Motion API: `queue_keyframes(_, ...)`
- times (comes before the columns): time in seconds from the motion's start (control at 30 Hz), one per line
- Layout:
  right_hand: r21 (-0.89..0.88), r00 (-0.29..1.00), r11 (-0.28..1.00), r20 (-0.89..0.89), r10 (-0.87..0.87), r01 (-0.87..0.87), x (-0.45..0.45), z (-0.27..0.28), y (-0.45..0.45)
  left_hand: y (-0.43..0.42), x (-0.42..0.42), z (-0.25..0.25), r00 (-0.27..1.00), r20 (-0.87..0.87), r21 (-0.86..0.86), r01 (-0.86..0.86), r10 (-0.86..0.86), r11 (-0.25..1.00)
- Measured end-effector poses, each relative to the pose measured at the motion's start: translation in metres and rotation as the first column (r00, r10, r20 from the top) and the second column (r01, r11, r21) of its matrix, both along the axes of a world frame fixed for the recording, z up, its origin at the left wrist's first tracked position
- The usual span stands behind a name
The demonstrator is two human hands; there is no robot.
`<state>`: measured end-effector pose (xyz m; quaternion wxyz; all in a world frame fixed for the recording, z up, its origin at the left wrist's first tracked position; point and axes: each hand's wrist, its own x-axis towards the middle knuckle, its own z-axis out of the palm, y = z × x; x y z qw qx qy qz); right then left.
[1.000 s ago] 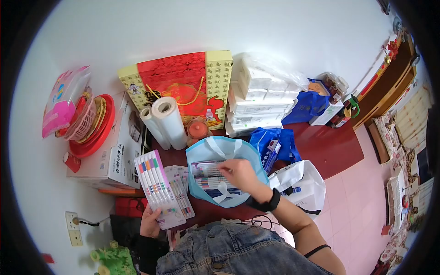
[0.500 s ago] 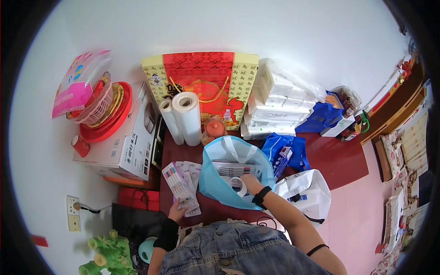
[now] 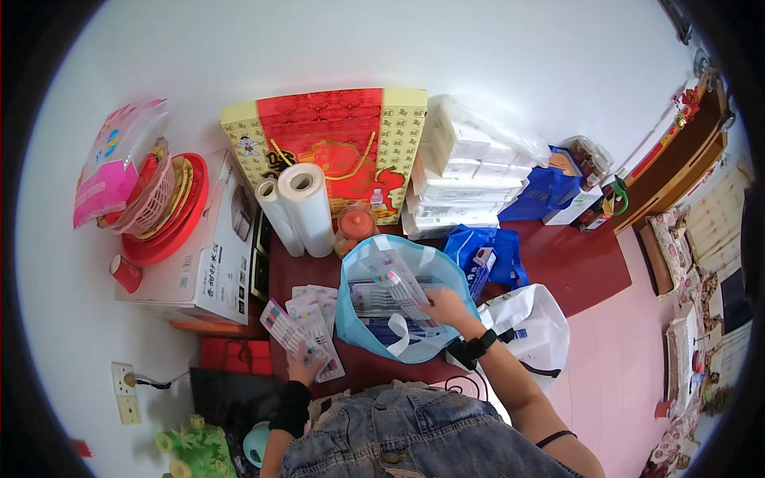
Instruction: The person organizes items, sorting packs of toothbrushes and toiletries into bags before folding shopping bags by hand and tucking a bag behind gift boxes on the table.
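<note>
My right hand point(image 3: 448, 307) grips a clear pack of pens point(image 3: 396, 280) at its lower end, tilted inside the mouth of a light blue bag point(image 3: 355, 323). More pen packs point(image 3: 370, 299) lie in the bag, and a white handle loop point(image 3: 401, 338) hangs over its near side. To the left of the bag, my left hand point(image 3: 304, 368) closes on the near end of another pen pack point(image 3: 285, 325). Beside and under that one, more pen packs point(image 3: 321, 319) lie fanned on the dark red table point(image 3: 362, 368). My left fingertips are partly hidden.
Behind the bag stand white plastic rolls point(image 3: 307, 211), an orange-lidded jar point(image 3: 356, 227) and a red gift box point(image 3: 335, 119). Stacked tissue packs point(image 3: 458, 187), a blue bag point(image 3: 510, 255) and a white bag point(image 3: 530, 327) are to the right. A white carton point(image 3: 211, 271) stands left.
My right hand has lifted a pen pack up from among those in the bag. The pack at my left hand has swung left, and the packs beneath show more. The view has shifted slightly.
</note>
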<state>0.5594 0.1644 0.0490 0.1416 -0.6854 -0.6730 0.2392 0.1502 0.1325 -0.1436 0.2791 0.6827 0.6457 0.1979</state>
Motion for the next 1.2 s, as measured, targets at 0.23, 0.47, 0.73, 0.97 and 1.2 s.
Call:
queue_keyframes(0.23,0.084,0.994,0.994,-0.084,-0.065,0.072,0.002,0.001,-0.015,0.004,-0.003,0.040,0.963,-0.037,-0.199,0.254,-0.266,0.946)
queue_keyframes(0.47,0.046,0.981,0.982,-0.071,-0.181,0.184,-0.004,0.022,-0.020,-0.004,-0.003,0.045,0.972,-0.171,-0.137,0.141,-0.163,0.981)
queue_keyframes(0.73,0.145,0.905,0.933,-0.331,-0.268,0.329,-0.005,0.037,-0.015,-0.008,-0.010,0.046,0.988,-0.151,-0.059,0.009,-0.018,0.998)
queue_keyframes(0.97,0.424,0.832,0.884,-0.550,0.077,0.198,-0.026,0.086,-0.014,0.009,-0.022,0.050,1.000,0.020,0.084,-0.001,-0.001,0.996)
queue_keyframes(1.2,0.591,0.875,0.671,0.136,0.464,-0.447,-0.091,0.109,-0.003,0.021,0.045,0.254,0.145,0.785,-0.558,0.586,0.602,0.587)
